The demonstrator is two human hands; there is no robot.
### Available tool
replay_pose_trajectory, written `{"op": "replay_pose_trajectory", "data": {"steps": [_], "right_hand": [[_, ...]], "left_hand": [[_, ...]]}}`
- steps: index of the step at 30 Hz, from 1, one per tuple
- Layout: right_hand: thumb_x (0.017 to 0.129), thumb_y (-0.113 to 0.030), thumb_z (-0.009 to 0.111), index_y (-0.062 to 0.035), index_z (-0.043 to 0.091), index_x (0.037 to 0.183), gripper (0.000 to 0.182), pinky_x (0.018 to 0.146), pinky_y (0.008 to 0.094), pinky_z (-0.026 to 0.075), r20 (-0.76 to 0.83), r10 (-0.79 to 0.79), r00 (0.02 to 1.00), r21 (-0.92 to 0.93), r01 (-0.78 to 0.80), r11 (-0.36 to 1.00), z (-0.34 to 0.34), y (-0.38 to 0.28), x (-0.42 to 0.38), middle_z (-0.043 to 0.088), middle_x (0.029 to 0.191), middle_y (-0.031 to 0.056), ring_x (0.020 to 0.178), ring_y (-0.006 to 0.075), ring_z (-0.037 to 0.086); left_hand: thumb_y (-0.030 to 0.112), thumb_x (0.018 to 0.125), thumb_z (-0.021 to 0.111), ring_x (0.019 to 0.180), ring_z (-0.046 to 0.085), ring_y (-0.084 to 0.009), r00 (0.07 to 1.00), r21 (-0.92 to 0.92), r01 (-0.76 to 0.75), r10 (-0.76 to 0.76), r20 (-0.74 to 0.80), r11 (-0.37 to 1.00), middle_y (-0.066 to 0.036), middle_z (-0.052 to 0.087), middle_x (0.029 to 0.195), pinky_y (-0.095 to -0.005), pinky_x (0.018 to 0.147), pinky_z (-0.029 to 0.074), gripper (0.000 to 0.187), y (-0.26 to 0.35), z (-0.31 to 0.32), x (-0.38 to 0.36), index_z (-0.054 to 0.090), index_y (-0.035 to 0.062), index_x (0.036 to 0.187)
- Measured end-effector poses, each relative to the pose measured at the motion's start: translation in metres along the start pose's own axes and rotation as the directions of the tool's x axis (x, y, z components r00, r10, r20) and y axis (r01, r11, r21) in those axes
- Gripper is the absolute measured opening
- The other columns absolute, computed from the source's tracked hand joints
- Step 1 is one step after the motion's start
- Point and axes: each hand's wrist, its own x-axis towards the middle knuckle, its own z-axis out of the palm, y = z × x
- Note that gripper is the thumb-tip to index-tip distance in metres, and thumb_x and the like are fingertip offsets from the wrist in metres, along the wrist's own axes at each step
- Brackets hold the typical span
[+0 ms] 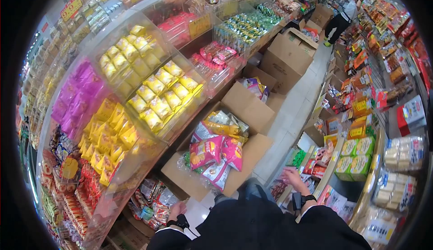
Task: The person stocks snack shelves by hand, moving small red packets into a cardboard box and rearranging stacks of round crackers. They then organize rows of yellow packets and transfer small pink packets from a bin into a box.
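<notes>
My left hand [177, 210] hangs low beside a box of mixed shiny snack packets [155, 205]. Its fingers look loosely stretched, with nothing seen in them. Over by the right-hand shelf, my right hand [293, 178] is held out with fingers apart and no object in it. Red packets [315, 168] and a green packet [298, 158] lie near it. In front of me an open cardboard box [254, 157] holds pink bags of snacks [206, 153] and a yellow bag [222, 128]. Both wrists wear dark bands.
Clear bins of yellow packets [155, 97] and purple packets [77, 97] line the left side. More cardboard boxes [288, 56] stand along the aisle floor [295, 101]. Green boxes [356, 159] sit on the right shelf. Another person [343, 17] stands at the far end.
</notes>
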Motion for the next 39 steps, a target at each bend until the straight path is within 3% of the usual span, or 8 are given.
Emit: {"op": "replay_pose_trajectory", "data": {"steps": [4,8,9,10,18,27,34,39], "right_hand": [[0.09,-0.034,0.071,-0.0061,0.046,0.143,0.064,0.077,0.0368,0.054,0.038,0.063,0.997,-0.15,-0.057,0.987,-0.011,-0.055,0.081,0.058,0.13,0.0149,0.109,0.0237,0.061],[0.085,-0.041,0.075,-0.0016,0.048,0.14,0.073,0.082,0.0355,0.053,-0.007,-0.039,0.999,-0.211,0.037,0.977,-0.007,-0.11,0.195,0.064,0.118,0.0144,0.101,0.0228,0.062],[0.086,-0.039,0.075,-0.0013,0.048,0.14,0.072,0.081,0.0343,0.053,0.06,-0.07,0.996,-0.206,0.081,0.975,-0.001,-0.114,0.215,0.064,0.116,0.0143,0.099,0.0223,0.062],[0.086,-0.038,0.075,-0.0011,0.048,0.14,0.071,0.08,0.0332,0.052,0.127,-0.101,0.987,-0.2,0.125,0.972,0.006,-0.119,0.225,0.065,0.114,0.0142,0.098,0.0217,0.063],[0.086,-0.026,0.068,-0.0022,0.062,0.127,0.047,0.081,0.0345,0.053,0.392,0.025,0.919,-0.518,0.199,0.832,0.052,-0.119,0.28,0.071,0.101,0.0148,0.09,0.023,0.068],[0.088,-0.022,0.062,-0.0003,0.063,0.123,0.041,0.074,0.0359,0.055,0.533,-0.124,0.837,-0.44,0.399,0.805,0.026,-0.158,0.247,0.071,0.098,0.0157,0.084,0.0225,0.069],[0.097,-0.021,0.053,-0.0029,0.058,0.124,0.033,0.071,0.0389,0.057,0.181,0.03,0.983,-0.257,0.018,0.966,-0.043,-0.123,0.235,0.07,0.104,0.0154,0.09,0.028,0.07],[0.098,-0.023,0.051,-0.0043,0.047,0.131,0.038,0.068,0.0443,0.058,0.152,0.388,0.909,-0.298,-0.331,0.895,-0.078,-0.105,0.238,0.068,0.112,0.0188,0.091,0.034,0.071]], "left_hand": [[0.026,0.087,0.071,0.091,0.059,-0.0205,0.989,-0.088,-0.037,0.023,-0.146,0.995,-0.005,0.06,0.101,-0.0434,0.068,0.052,0.035,0.045,0.043,0.002,0.057,0.0113,0.116],[0.025,0.084,0.073,0.11,0.053,-0.0273,0.985,0.021,0.103,-0.1,-0.137,0.994,-0.008,0.055,0.122,-0.0527,0.09,0.047,0.06,0.03,0.045,0.051,0.047,0.011,0.136],[0.025,0.084,0.073,0.121,0.048,-0.0302,0.989,0.363,-0.145,0.137,0.046,0.921,-0.011,0.049,0.134,-0.0535,0.098,0.041,0.075,0.033,0.064,0.02,0.036,0.007,0.146],[0.024,0.084,0.073,0.129,0.045,-0.0323,0.983,0.009,0.043,-0.041,-0.179,0.999,-0.012,0.046,0.139,-0.0541,0.098,0.042,0.079,0.04,0.101,0.003,0.031,0.008,0.149],[0.02,0.089,0.069,0.124,0.052,-0.0298,0.99,-0.194,0.09,-0.109,-0.091,0.977,-0.011,0.053,0.131,-0.0512,0.097,0.047,0.081,0.041,0.25,-0.059,0.022,0.0089,0.154],[0.019,0.093,0.061,0.113,0.062,-0.022,0.993,-0.213,-0.073,0.05,-0.108,0.974,-0.007,0.06,0.122,-0.047,0.09,0.047,0.061,0.053,0.234,-0.057,0.035,0.0092,0.148],[0.022,0.093,0.059,0.115,0.06,-0.0259,0.978,-0.361,-0.193,0.15,-0.142,0.912,-0.008,0.059,0.127,-0.047,0.091,0.047,0.057,0.001,0.192,-0.054,0.039,0.0117,0.145],[0.021,0.093,0.056,0.122,0.055,-0.0327,0.948,-0.588,-0.165,-0.037,-0.316,0.792,-0.012,0.055,0.135,-0.0499,0.096,0.047,0.049,-0.068,0.18,-0.07,0.044,0.0081,0.139]]}}
